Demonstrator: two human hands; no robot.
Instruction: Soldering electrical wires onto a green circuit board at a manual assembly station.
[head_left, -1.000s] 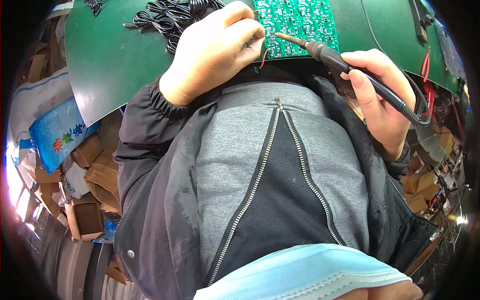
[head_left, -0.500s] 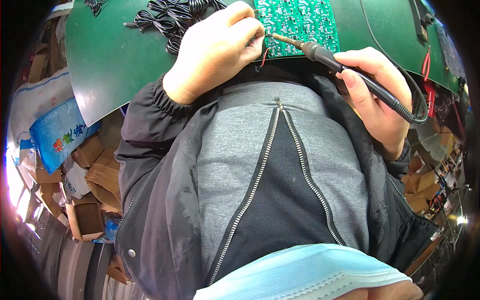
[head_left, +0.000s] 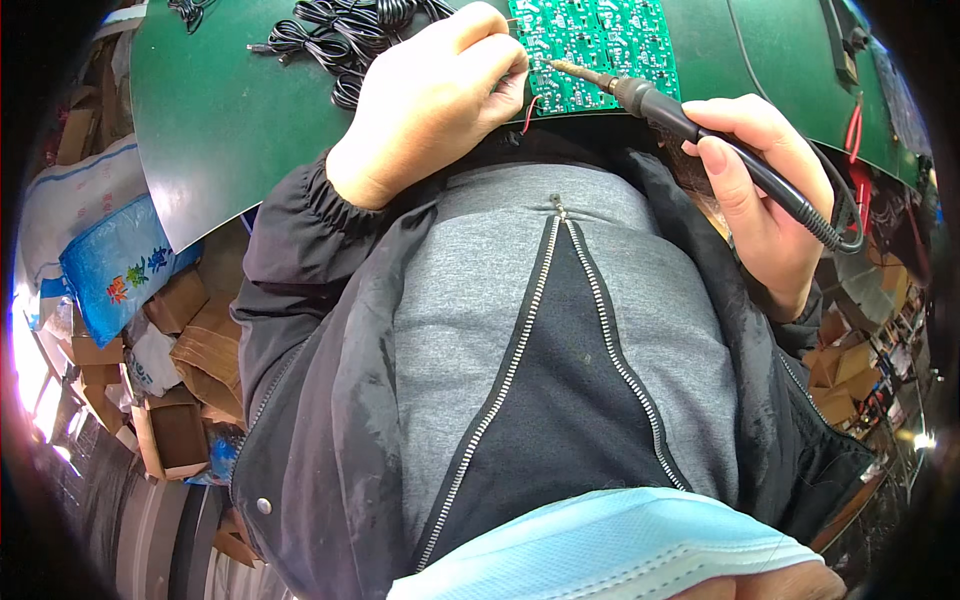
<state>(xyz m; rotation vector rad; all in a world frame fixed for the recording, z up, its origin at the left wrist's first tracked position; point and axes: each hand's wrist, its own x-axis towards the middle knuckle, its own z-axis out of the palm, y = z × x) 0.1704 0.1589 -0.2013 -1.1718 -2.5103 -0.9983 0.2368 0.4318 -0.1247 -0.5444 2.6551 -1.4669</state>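
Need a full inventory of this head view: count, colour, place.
Circuit board panel: one, green, near table edge
Soldering iron: one, black, in right hand, tip over panel's left side
Cables: several, black, coiled, table left of panel
Thin wire: red, beside left hand
Table: one, green, top
Red-handled object: one, table's right edge
Bags: count unclear, white and blue, left
Cardboard boxes: several, brown, both sides
Mask: one, light blue, bottom
Jacket: one, black, over grey top
Left hand: one, bare, at panel's left edge
Right hand: one, bare, right
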